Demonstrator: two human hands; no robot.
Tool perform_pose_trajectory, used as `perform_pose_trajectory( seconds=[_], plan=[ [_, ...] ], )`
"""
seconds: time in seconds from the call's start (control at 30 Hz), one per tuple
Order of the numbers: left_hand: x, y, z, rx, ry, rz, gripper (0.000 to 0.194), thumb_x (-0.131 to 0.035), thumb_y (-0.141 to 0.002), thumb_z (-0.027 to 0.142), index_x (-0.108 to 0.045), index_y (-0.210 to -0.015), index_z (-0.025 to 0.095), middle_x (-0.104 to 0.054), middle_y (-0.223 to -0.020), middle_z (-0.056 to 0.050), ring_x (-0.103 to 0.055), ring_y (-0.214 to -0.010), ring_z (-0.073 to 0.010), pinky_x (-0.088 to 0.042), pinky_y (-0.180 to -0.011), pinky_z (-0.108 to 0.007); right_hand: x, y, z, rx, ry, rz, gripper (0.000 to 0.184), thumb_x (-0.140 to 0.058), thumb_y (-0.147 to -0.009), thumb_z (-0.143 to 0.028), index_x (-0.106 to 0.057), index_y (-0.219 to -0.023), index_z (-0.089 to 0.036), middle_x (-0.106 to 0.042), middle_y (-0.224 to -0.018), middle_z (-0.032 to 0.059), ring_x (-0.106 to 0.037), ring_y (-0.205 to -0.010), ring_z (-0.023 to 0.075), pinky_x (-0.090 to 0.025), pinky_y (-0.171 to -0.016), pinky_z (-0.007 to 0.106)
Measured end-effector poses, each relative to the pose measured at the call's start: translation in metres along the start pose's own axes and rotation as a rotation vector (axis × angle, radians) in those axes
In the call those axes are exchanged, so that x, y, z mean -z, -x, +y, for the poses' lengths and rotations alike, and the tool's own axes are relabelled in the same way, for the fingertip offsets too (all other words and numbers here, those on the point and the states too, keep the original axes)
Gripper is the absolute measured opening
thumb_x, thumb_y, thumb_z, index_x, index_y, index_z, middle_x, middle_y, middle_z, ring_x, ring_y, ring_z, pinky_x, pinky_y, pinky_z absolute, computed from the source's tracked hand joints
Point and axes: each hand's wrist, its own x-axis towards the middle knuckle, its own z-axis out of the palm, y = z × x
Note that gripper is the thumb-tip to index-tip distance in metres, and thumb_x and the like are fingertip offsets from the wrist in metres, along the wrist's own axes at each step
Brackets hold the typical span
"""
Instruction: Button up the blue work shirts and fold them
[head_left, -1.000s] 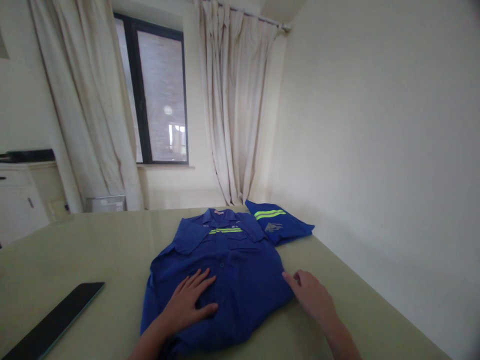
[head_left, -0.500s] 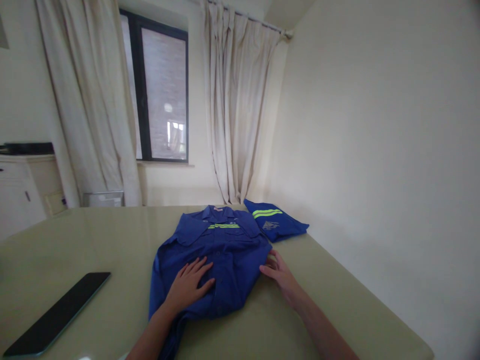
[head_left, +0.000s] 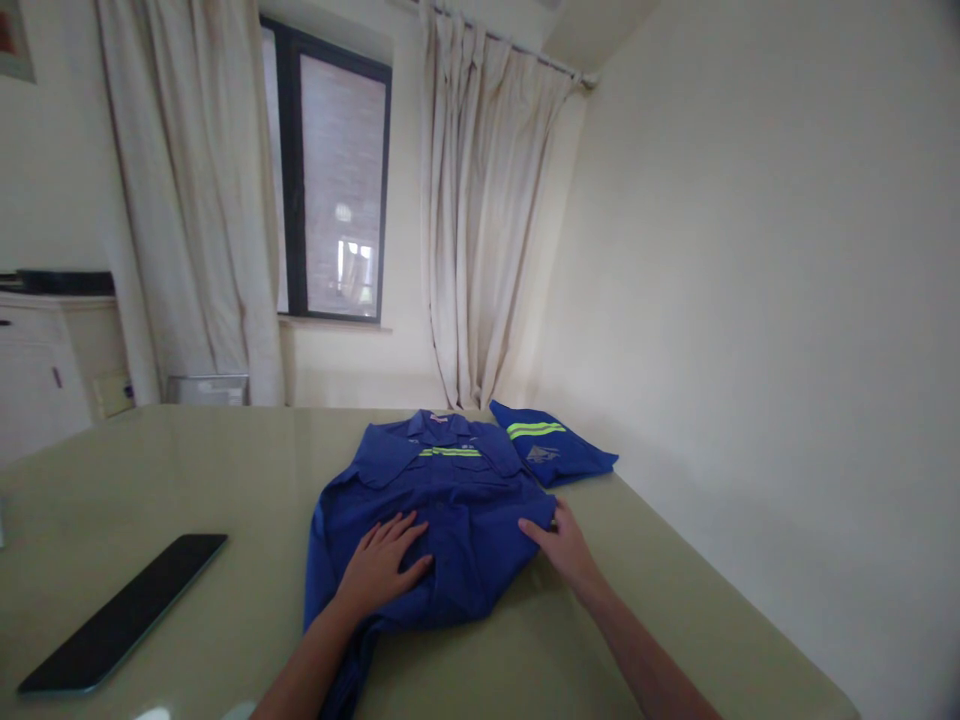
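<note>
A blue work shirt (head_left: 465, 540) with a collar, chest pockets and yellow-green reflective stripes lies front up on the table, its collar at the far end. One sleeve is laid across the chest, and cloth trails toward me at the lower left. My left hand (head_left: 386, 560) rests flat on the shirt's lower front, fingers spread. At the right side edge, my right hand (head_left: 562, 540) pinches the cloth between thumb and fingers; the fingertips are partly hidden by the fabric.
Behind the shirt on the right lies a folded blue garment (head_left: 559, 445) with a reflective stripe. A dark flat panel (head_left: 124, 615) lies at the left on the greenish table (head_left: 247, 480). A wall (head_left: 750, 350) borders the right side; curtains (head_left: 480, 220) hang at the back.
My right hand has closed on the shirt's right edge and drawn it slightly outward to the right. My left hand stays flat on the cloth. The camera view has shifted a little.
</note>
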Motion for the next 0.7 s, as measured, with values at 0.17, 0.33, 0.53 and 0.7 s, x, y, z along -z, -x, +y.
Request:
perform_pose_trajectory(
  seconds=[0.17,0.33,0.53,0.7],
  plan=[
    [0.000,0.001,0.000,0.007,0.005,0.007,0.058,-0.045,-0.093,0.062,-0.057,-0.142,0.032,-0.047,-0.156,-0.003,-0.040,-0.146,-0.0296,-0.025,-0.122,-0.052,0.025,0.001,-0.025,0.035,-0.033,-0.234,0.044,-0.083,-0.069,-0.052,-0.075,-0.096,-0.017,-0.077,-0.099,0.0092,-0.070,-0.091,0.0300,-0.055,-0.089,0.047],
    [-0.002,0.001,0.000,0.004,0.006,0.013,0.057,-0.045,-0.094,0.061,-0.057,-0.142,0.032,-0.048,-0.155,-0.004,-0.041,-0.145,-0.0295,-0.023,-0.122,-0.052,0.046,0.009,-0.047,-0.022,-0.130,-0.448,0.046,-0.087,-0.068,-0.045,-0.074,-0.103,-0.019,-0.078,-0.098,0.0057,-0.071,-0.092,0.0273,-0.056,-0.087,0.043],
    [0.003,0.005,0.002,-0.030,0.007,-0.006,0.056,-0.045,-0.095,0.059,-0.054,-0.144,0.033,-0.049,-0.154,-0.004,-0.043,-0.144,-0.0288,-0.017,-0.124,-0.056,0.055,0.020,-0.054,-0.301,-0.343,-0.156,0.038,-0.085,-0.072,-0.046,-0.068,-0.095,-0.021,-0.078,-0.087,0.0054,-0.073,-0.074,0.0228,-0.058,-0.071,0.035],
    [0.010,0.010,0.005,0.008,-0.013,-0.080,0.057,-0.041,-0.096,0.061,-0.053,-0.144,0.032,-0.044,-0.158,-0.003,-0.038,-0.147,-0.0291,-0.016,-0.123,-0.061,0.056,0.030,-0.058,-0.402,-0.499,-0.143,0.042,-0.083,-0.076,-0.043,-0.068,-0.107,-0.020,-0.078,-0.101,0.0064,-0.074,-0.085,0.0205,-0.057,-0.075,0.029]
  ],
)
